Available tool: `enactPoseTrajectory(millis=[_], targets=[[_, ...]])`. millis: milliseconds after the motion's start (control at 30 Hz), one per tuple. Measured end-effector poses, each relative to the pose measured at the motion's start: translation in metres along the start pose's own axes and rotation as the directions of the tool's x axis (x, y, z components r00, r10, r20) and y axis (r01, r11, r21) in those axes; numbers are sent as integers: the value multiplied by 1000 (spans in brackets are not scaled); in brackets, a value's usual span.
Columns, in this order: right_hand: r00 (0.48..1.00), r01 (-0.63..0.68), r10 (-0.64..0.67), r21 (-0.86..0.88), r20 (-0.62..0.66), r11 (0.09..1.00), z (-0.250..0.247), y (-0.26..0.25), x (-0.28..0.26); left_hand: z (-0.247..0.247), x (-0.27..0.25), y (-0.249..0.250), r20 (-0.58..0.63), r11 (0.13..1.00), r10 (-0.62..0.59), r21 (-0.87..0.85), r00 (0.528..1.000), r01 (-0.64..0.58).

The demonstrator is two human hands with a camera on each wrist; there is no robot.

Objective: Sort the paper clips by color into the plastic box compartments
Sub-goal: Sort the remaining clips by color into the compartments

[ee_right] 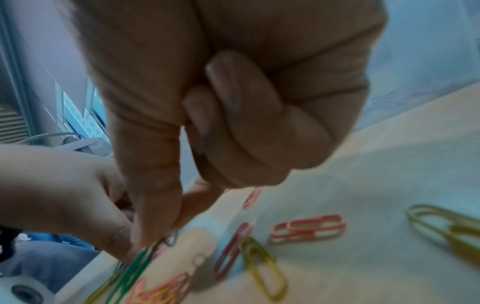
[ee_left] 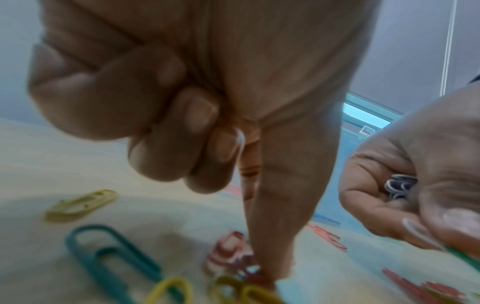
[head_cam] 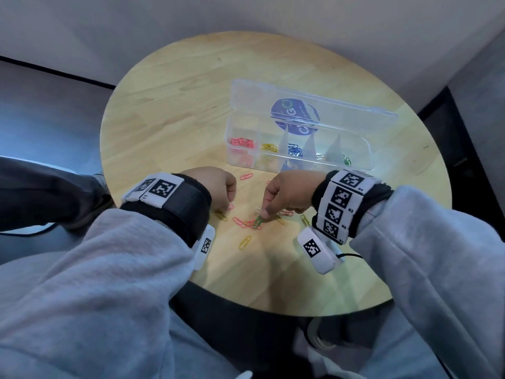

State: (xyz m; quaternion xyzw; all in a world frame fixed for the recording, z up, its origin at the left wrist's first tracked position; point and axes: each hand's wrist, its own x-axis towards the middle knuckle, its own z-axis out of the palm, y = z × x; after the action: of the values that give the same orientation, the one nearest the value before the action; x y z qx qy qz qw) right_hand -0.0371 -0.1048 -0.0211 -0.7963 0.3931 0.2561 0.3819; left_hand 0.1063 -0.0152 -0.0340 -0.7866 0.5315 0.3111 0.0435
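Between box (head_cam: 300, 157) and near table edge (head_cam: 246, 296), right fingers (head_cam: 269, 212) pinching green clip (head_cam: 258, 221), left fingers (head_cam: 226, 206) on pink clip (head_cam: 231, 206).

The place looks like an office or a plain recording room, though nothing settles it. A small round wooden table (head_cam: 169, 110) stands close to a bare pale wall (head_cam: 246, 15), beyond where the fingers pinch. Dark flooring (head_cam: 41, 110) runs along the wall's foot. The left wrist view shows a window frame (ee_left: 369, 111) past the fingers.
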Motion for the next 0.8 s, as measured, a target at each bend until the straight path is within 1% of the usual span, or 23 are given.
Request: enactPoseTrajectory(millis=[133,300,400,467,533,600,700,800], targets=[[998,-5,0,-83,-66,997,3,-1,-1,1,2,2,38,1000,0,-7,999,0],[994,-14,-15,-272,-105,962,8,-5,3,4,2,0,33,998,-68,-5,997,69],[995,-17,-18,-355,-95,935,11,-7,5,2,1,0,47,996,-89,-7,995,89],[997,0,-26,-363,-67,932,13,-7,6,3,1,1,51,996,-92,1,994,92],[999,13,-29,-329,-44,944,12,-7,5,4,1,4,57,996,-90,9,994,89],[999,21,-28,-238,-26,971,9,-6,2,3,1,6,65,996,-85,19,994,84],[999,26,-26,-18,24,999,4,-1,-2,3,-1,6,70,997,-78,26,994,76],[997,1,-16,192,78,981,0,7,-2,1,-2,3,87,997,-59,-44,995,63]])
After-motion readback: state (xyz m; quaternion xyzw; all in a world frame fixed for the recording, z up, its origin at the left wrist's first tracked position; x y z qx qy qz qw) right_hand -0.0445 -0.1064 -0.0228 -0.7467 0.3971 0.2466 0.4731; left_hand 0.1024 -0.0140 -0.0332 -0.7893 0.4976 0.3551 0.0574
